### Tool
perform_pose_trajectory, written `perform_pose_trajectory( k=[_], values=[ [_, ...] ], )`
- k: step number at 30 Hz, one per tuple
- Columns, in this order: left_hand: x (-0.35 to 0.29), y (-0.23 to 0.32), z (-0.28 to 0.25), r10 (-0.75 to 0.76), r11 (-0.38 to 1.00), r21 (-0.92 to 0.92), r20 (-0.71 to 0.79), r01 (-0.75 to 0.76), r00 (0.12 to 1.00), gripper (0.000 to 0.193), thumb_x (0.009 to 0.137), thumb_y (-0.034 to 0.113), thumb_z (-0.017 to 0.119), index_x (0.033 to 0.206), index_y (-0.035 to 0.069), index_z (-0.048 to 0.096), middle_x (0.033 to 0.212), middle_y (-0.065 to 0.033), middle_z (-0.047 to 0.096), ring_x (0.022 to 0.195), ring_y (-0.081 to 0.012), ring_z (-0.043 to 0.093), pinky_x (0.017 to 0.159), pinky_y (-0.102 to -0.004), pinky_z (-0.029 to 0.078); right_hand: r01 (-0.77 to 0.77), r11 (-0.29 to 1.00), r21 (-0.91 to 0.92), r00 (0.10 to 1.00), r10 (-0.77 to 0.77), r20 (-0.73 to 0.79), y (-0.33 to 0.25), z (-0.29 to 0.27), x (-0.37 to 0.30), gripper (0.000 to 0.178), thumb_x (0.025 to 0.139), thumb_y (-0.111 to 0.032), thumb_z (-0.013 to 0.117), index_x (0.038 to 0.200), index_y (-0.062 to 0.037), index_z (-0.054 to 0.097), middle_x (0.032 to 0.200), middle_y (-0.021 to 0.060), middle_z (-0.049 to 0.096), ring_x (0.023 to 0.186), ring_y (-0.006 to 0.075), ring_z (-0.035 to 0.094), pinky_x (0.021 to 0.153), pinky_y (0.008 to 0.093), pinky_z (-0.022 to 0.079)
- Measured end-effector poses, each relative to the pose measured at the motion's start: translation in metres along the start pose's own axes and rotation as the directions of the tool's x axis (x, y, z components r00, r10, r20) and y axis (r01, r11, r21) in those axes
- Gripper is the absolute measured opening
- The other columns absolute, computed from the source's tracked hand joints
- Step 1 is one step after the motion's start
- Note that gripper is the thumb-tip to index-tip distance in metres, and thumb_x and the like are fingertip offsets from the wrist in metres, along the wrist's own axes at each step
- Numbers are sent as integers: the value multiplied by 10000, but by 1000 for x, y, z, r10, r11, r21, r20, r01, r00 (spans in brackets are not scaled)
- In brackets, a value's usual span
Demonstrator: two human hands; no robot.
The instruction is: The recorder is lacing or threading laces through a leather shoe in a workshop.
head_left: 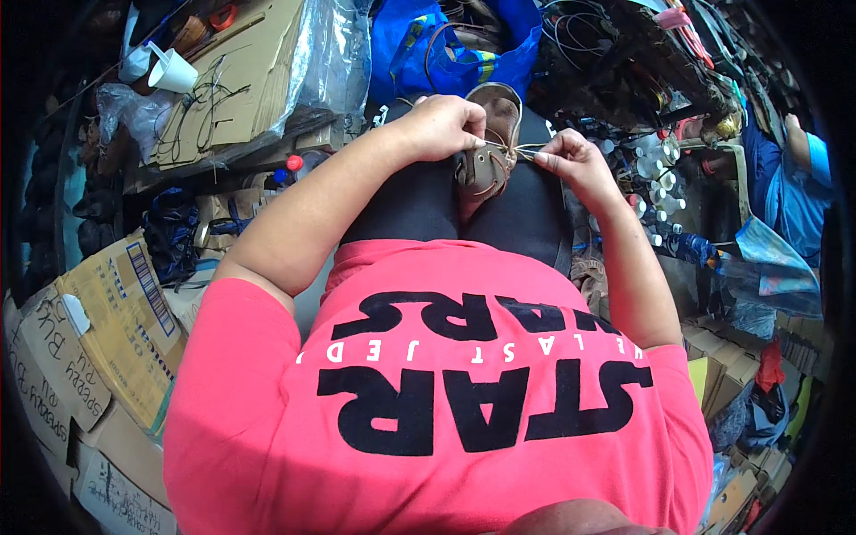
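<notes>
A brown moccasin-style shoe (482,171) rests between my thighs, its heel opening pointing away from me. Tan laces (526,151) stretch across its top to both sides. At the shoe's left, my left hand (446,125) pinches one lace end between thumb and fingertips. On the other side my right hand (577,165) pinches the other lace part, thumb against the fingers. The laces cross or knot over the middle of the shoe; their exact form is too small to tell.
Beyond my knees stands a blue bag (392,53) with things inside. Flattened cardboard (227,76) and a white cup (173,71) lie to the far left. Several small bottles (655,183) crowd the right. Cardboard boxes (116,330) stand at the near left. A person's blue sleeve (816,153) shows far right.
</notes>
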State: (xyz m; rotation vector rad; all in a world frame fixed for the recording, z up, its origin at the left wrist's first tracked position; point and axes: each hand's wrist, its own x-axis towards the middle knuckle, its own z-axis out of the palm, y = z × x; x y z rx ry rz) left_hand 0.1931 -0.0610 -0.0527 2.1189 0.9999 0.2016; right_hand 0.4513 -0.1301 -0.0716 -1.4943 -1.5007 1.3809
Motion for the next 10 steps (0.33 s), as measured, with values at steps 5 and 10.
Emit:
perform_pose_trajectory(
  k=[5,10],
  values=[
    [13,16,-10,61,998,12,214,-65,975,169,836,112,604,989,56,648,923,-150,670,884,-260,644,791,-351,485,88,980,-179,994,-98,-48,1,3,-24,180,791,-171,746,830,-30,641,939,7,470,810,74,482,724,224,411],
    [21,28,-10,81,988,100,293,-114,953,192,828,98,602,1011,59,643,949,-155,672,923,-288,644,816,-371,482,87,995,45,996,-88,24,-5,-8,-49,151,861,-188,686,863,-49,627,965,17,473,842,95,493,750,237,414]
  ],
)
